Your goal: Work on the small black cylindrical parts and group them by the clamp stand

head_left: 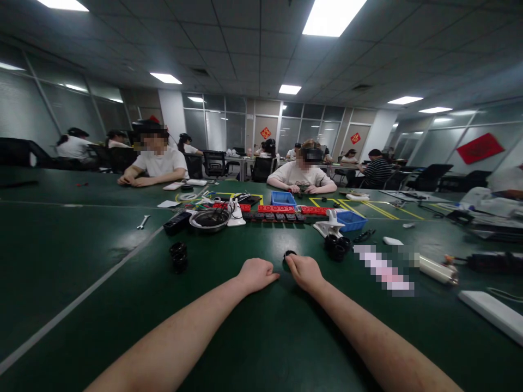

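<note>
My right hand point(305, 274) pinches a small black round part point(290, 253) near the middle of the green table point(261, 348). Its dark rim shows past my fingertips; the rest is covered. Close by on the left, my left hand point(257, 274) is closed with its fingers curled and thumb pointing right. Whatever it may hold is hidden. The two hands are apart. Similar black round parts point(178, 257) stand stacked to the left, and several more black round parts point(337, 249) are grouped to the right.
Beyond my hands lie a metal bowl point(210, 219), red and black power strips point(276, 209), white clamp stands point(236, 212) and blue bins point(351, 220). A wrench point(143, 221) is at left, a cream cylinder point(438, 270) at right. Two people sit across the table.
</note>
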Motion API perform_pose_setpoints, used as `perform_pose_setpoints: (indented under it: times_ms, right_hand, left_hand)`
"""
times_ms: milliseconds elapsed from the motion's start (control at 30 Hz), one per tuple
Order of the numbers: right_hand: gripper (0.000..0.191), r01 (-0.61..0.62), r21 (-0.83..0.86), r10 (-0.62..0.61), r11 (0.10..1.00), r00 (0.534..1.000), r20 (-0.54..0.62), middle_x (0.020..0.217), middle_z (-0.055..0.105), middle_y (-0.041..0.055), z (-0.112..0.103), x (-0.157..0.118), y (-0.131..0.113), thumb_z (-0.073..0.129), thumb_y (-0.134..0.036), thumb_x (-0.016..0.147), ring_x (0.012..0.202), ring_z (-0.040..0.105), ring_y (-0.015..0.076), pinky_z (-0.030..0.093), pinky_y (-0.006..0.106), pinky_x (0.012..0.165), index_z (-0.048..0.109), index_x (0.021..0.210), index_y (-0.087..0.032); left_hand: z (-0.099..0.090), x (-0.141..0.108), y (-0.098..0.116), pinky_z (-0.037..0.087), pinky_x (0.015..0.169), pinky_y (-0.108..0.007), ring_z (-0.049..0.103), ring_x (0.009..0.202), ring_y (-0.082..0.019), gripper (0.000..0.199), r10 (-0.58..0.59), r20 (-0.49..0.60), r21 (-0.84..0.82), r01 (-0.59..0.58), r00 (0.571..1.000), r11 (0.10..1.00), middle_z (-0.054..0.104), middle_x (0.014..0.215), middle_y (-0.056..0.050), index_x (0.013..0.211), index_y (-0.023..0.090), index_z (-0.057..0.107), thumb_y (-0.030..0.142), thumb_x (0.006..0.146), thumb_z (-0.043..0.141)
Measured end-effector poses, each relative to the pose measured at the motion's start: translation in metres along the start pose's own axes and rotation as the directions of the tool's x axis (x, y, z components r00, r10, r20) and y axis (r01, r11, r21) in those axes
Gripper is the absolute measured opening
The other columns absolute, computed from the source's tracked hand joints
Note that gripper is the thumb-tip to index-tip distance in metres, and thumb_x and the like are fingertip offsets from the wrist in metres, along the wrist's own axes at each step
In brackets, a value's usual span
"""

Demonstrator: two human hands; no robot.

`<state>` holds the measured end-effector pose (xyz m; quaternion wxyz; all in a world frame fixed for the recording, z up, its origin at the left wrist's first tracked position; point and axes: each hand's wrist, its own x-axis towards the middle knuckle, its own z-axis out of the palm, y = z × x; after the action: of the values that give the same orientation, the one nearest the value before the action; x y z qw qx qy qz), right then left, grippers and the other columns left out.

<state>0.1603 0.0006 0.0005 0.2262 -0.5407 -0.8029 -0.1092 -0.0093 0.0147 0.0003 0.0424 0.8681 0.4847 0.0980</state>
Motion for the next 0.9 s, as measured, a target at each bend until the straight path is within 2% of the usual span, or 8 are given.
perform_pose_setpoints:
  times_ms: [167,300,367,533,600,700,800,900]
  right_hand:
    - [0.031,-0.142,0.093,0.157,0.985,0.971,-0.18,0.065,0.055,0.002,0.005,0.003,0.002,0.031,-0.04,0.082,0.061,0.049,0.0128,0.028,0.021,0.053,0.05,0.071,-0.018]
    - [0.043,-0.253,0.176,0.276,0.951,0.952,-0.128,0.048,0.045,-0.0017,0.007,0.002,0.008,0.028,-0.044,0.081,0.046,0.041,0.0097,0.023,0.021,0.046,0.045,0.053,-0.017]
    - [0.047,-0.257,0.226,0.288,0.94,0.951,-0.116,0.043,0.04,-0.0025,0.009,0.002,0.012,0.028,-0.045,0.081,0.044,0.038,0.0089,0.022,0.021,0.045,0.041,0.046,-0.017]
    - [0.052,-0.284,0.369,0.335,0.885,0.939,-0.078,0.037,0.03,-0.0036,0.015,0.002,0.02,0.025,-0.047,0.081,0.039,0.031,0.0083,0.021,0.022,0.042,0.032,0.039,-0.017]
    - [0.053,-0.316,0.365,0.365,0.876,0.928,-0.073,0.037,0.029,-0.0034,0.015,0.002,0.022,0.021,-0.047,0.082,0.038,0.032,0.0089,0.022,0.022,0.042,0.032,0.039,-0.018]
    - [0.046,-0.323,0.241,0.361,0.915,0.924,-0.13,0.049,0.044,-0.0007,0.014,0.002,0.02,0.026,-0.048,0.08,0.049,0.042,0.0121,0.028,0.023,0.047,0.047,0.054,-0.017]
    - [0.04,-0.281,0.104,0.295,0.954,0.941,-0.166,0.082,0.053,0.0058,0.014,0.003,0.017,0.042,-0.051,0.071,0.076,0.048,0.0185,0.034,0.025,0.061,0.051,0.09,-0.017]
    - [0.048,-0.216,0.044,0.219,0.975,0.974,-0.065,0.093,0.05,0.0085,0.017,0.004,0.015,0.05,-0.049,0.067,0.085,0.046,0.0211,0.034,0.029,0.07,0.047,0.102,-0.017]
  left_hand:
    - [0.0,0.002,-0.002,0.03,0.049,-0.021,0.052,0.058,-0.014,0.036,0.027,0.006,-0.01,-0.027,1.0,1.0,0.055,0.059,0.002,0.057,0.019,0.051,0.05,0.073,0.041]
    - [0.001,0.005,-0.003,0.03,0.049,-0.021,0.051,0.058,-0.013,0.037,0.023,0.021,-0.033,-0.023,1.0,0.999,0.055,0.059,0.001,0.057,0.019,0.05,0.051,0.072,0.041]
    - [0.001,0.004,-0.004,0.03,0.048,-0.022,0.051,0.057,-0.013,0.037,0.025,0.023,-0.043,-0.024,0.999,0.999,0.054,0.058,0.001,0.057,0.019,0.05,0.051,0.072,0.04]
    - [-0.002,0.0,-0.002,0.032,0.049,-0.022,0.052,0.059,-0.014,0.037,0.019,0.034,-0.051,-0.017,0.999,0.999,0.055,0.059,0.001,0.057,0.019,0.05,0.051,0.072,0.04]
    - [-0.004,-0.002,-0.001,0.033,0.049,-0.022,0.053,0.06,-0.014,0.037,0.007,0.048,-0.062,-0.004,0.999,0.998,0.055,0.06,0.001,0.058,0.019,0.051,0.051,0.073,0.04]
    - [-0.006,-0.003,0.001,0.033,0.05,-0.022,0.053,0.061,-0.015,0.037,-0.004,0.06,-0.074,0.008,0.998,0.997,0.055,0.061,0.001,0.059,0.019,0.052,0.051,0.073,0.04]
    - [-0.006,-0.003,0.003,0.033,0.051,-0.022,0.054,0.063,-0.015,0.037,-0.007,0.044,-0.053,0.009,0.999,0.999,0.056,0.061,0.0,0.059,0.019,0.052,0.051,0.072,0.041]
    - [-0.005,-0.002,0.003,0.032,0.051,-0.022,0.054,0.063,-0.016,0.038,-0.009,0.042,-0.038,0.011,0.999,0.999,0.056,0.061,0.0,0.059,0.018,0.051,0.052,0.072,0.04]
